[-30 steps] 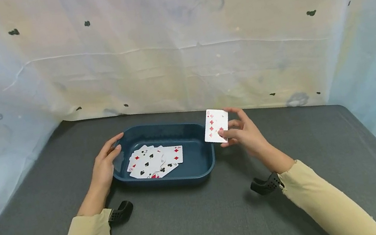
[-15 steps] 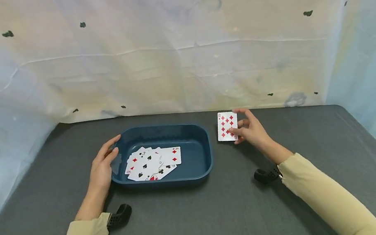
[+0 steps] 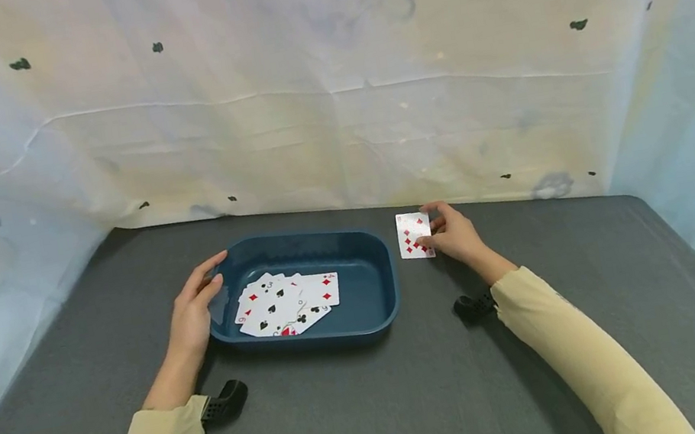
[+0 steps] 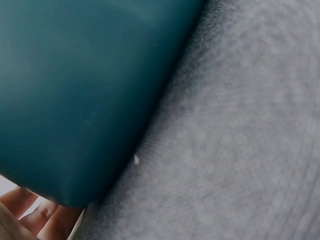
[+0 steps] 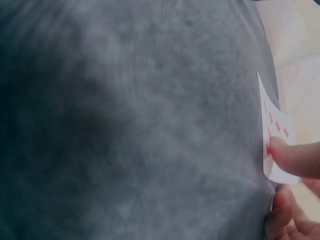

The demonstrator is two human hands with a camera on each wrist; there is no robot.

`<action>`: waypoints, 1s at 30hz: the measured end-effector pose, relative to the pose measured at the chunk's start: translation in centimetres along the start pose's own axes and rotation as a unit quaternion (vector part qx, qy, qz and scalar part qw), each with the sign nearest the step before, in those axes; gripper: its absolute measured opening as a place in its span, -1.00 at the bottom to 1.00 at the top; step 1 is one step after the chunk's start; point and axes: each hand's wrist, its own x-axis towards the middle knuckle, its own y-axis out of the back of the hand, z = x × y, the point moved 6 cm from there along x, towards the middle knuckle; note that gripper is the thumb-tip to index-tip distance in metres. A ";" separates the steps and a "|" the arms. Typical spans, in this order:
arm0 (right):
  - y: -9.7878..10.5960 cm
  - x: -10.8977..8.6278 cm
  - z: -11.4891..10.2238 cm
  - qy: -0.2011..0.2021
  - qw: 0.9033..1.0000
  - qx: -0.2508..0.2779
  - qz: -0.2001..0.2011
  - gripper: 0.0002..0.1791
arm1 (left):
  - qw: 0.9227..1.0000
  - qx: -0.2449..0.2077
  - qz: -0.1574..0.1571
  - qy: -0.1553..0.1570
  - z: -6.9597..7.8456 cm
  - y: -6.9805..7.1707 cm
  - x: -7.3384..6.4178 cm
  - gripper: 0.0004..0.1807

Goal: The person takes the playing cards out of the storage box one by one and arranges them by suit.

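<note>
My right hand (image 3: 459,236) pinches a playing card (image 3: 407,231) with red diamonds, just right of a dark blue tray (image 3: 362,284) and low over the table. The thumb presses the card's printed face, which bends slightly in the right wrist view. My left hand (image 3: 188,324) grips the tray's left end, thumb over the rim. In the left wrist view its fingers (image 4: 60,220) lie at the tray's corner, partly hidden. Inside the tray, toward the left, several face-up playing cards (image 3: 279,303) overlap in a loose pile.
A dark grey cloth (image 3: 382,412) covers the table. Behind it hangs a pale patterned curtain (image 3: 306,139), with side curtains to left and right. Each wrist wears a black band, one of them at the left sleeve (image 3: 225,401).
The right hand has carried the card from beside the tray's right rim to the right and back, lowering it toward the table. The left hand stays on the tray; the pile looks unchanged.
</note>
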 end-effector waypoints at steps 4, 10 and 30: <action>0.0 0.1 -0.3 -0.001 1.000 -0.021 0.002 -0.34 | 1.000 -0.002 0.001 0.000 -0.1 0.1 0.0 -0.50; 0.1 -0.1 -0.8 -0.009 1.000 -0.012 0.027 -0.36 | 1.000 -0.003 0.001 0.003 -0.2 0.1 0.0 -0.50; -2.3 -2.7 -12.1 0.022 0.965 0.259 0.013 -0.57 | 1.000 -0.021 0.005 -0.003 -0.3 -0.3 0.2 -0.51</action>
